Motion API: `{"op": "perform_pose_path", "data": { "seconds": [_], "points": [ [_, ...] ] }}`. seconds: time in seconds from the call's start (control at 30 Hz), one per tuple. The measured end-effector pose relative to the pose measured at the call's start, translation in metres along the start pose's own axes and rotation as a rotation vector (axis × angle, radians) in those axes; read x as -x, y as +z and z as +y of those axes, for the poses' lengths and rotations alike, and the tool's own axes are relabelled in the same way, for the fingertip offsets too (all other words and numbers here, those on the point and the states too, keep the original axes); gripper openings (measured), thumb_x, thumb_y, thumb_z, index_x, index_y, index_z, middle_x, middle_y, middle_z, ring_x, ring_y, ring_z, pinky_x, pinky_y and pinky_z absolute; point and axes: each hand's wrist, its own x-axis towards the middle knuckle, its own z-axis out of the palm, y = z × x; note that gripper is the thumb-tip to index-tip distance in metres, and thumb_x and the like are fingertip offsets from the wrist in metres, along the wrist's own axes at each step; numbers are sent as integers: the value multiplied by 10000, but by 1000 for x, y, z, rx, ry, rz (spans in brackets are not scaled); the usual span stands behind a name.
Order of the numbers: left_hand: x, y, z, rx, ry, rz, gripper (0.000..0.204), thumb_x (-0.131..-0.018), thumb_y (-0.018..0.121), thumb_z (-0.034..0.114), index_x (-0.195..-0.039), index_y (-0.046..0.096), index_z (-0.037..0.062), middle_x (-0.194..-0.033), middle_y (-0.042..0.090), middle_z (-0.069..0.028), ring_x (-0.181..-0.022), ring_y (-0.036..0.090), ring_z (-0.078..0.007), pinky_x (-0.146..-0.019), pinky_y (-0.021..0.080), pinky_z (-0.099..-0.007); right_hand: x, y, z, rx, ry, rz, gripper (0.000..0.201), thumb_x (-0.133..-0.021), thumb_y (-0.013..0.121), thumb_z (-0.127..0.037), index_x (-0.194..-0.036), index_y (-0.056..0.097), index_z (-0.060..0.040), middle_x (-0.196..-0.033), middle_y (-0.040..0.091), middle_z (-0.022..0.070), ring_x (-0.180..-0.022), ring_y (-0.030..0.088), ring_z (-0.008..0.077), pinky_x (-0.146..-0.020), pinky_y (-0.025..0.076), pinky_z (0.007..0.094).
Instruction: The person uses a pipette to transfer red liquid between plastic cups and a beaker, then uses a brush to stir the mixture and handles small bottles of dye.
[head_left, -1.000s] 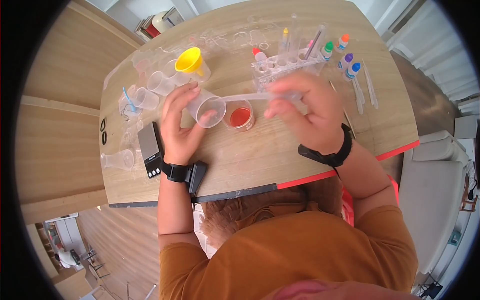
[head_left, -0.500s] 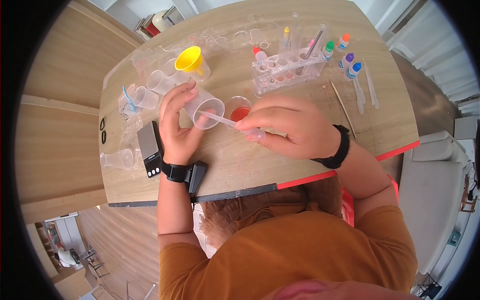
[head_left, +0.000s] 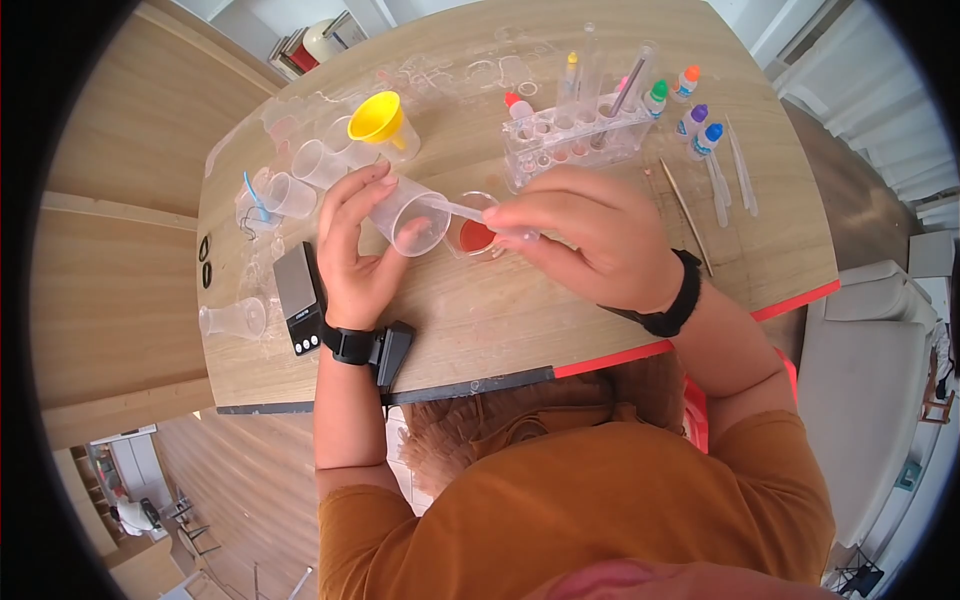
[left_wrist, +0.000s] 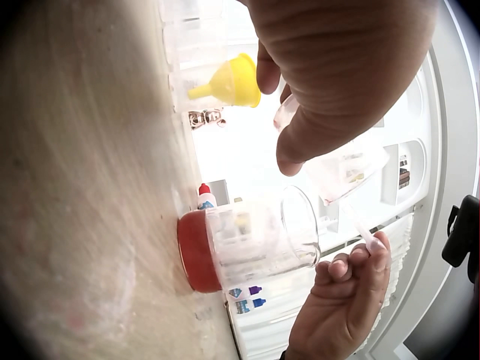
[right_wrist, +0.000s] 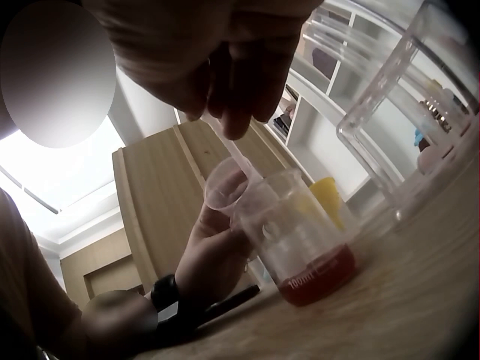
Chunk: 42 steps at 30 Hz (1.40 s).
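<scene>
My left hand (head_left: 352, 245) holds a clear plastic cup (head_left: 418, 232) tipped sideways, its mouth facing right and toward me. My right hand (head_left: 605, 238) pinches a translucent plastic dropper (head_left: 463, 210) near its bulb, and the dropper's thin end reaches the cup's mouth. Below and between the hands, a clear beaker (right_wrist: 319, 274) with red liquid stands upright on the table. In the left wrist view the same beaker (left_wrist: 255, 236) shows in front of the right hand (left_wrist: 345, 307), with the cup partly hidden by the left fingers.
A clear rack (head_left: 575, 145) with test tubes stands behind the right hand, several dropper bottles (head_left: 692, 122) beside it. At right lie a wooden stick (head_left: 685, 218) and spare droppers (head_left: 742, 180). On the left are a yellow funnel (head_left: 378, 118), cups (head_left: 292, 196), a scale (head_left: 300, 300) and a flask (head_left: 235, 320).
My right hand has come left and toward me with the dropper, whose tip went into the cup's mouth, then shifted slightly back and away. My left hand and the cup stay nearly still.
</scene>
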Motion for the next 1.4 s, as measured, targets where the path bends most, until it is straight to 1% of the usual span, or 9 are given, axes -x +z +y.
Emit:
{"op": "perform_pose_path", "data": {
  "seconds": [0.07, 0.13, 0.27, 0.33, 0.47, 0.6, 0.67, 0.73, 1.4],
  "points": [
    [-1, 1, 1, -2, 5, -2, 600, -817, 888, 20, -1357, 628, 67, -1408, 625, -181, -1305, 631, -323, -1027, 558, -417, 0, -1, 0, 5, -9, -57, 265, -876, 831, -18, -1135, 790, -55, -940, 742, 87, -757, 697, 215, -648, 531, 317],
    [-3, 2, 4, 19, -11, 53, 567, -790, 921, 60, -1302, 678, 81, -1349, 686, -190, -1207, 680, -342, -1005, 563, -436, 2, 2, -1, -2, 10, -42, 224, -906, 808, -67, -1129, 786, -82, -944, 730, 74, -769, 694, 237, -660, 540, 339],
    [-3, 2, 4, 10, -5, 56, 572, -788, 923, 58, -1305, 678, 84, -1351, 684, -189, -1209, 680, -341, -1002, 565, -438, 2, 2, -2, -42, 47, 0, 181, -940, 781, -116, -1120, 779, -112, -945, 718, 58, -785, 694, 260, -673, 550, 366],
    [0, 1, 0, 4, 4, 4, 614, -815, 881, 2, -1368, 626, 80, -1406, 629, -183, -1295, 639, -324, -1029, 559, -423, 1, 2, -3, -27, 42, -18, 180, -938, 782, -115, -1118, 779, -110, -945, 718, 59, -785, 694, 260, -672, 549, 368],
    [-1, 1, 1, 5, 7, 2, 615, -815, 881, -4, -1368, 626, 79, -1402, 632, -184, -1294, 640, -324, -1026, 561, -422, 2, 2, 0, -13, -7, -26, 281, -868, 840, -20, -1141, 786, -59, -935, 729, 90, -749, 680, 226, -645, 527, 332],
    [-2, 2, 3, 11, 7, 23, 599, -800, 906, 30, -1340, 653, 81, -1377, 658, -185, -1253, 659, -331, -1014, 563, -430, 3, 2, 0, -5, -1, -13, 267, -864, 844, -22, -1123, 789, -56, -924, 727, 89, -743, 681, 227, -640, 527, 333],
    [-2, 3, 3, 24, 1, 41, 579, -788, 923, 58, -1312, 679, 83, -1355, 681, -188, -1215, 677, -339, -1004, 565, -438, 5, 3, 0, 26, 35, -14, 143, -925, 794, -129, -1067, 781, -124, -934, 713, 51, -772, 683, 263, -665, 533, 375],
    [-1, 1, 2, -22, 15, -16, 622, -791, 920, 32, -1349, 648, 75, -1401, 637, -174, -1282, 643, -321, -1022, 559, -417, 6, 3, 0, 30, 36, -14, 138, -925, 796, -133, -1062, 783, -126, -934, 713, 48, -771, 682, 261, -662, 531, 375],
    [-3, 3, 4, 8, 0, 2, 598, -794, 915, 41, -1334, 663, 75, -1369, 661, -180, -1246, 660, -327, -1010, 564, -424, 3, 4, 0, 27, 40, 14, 210, -896, 832, -135, -1093, 762, -111, -896, 711, 56, -721, 671, 256, -627, 520, 374]
  ]
}}
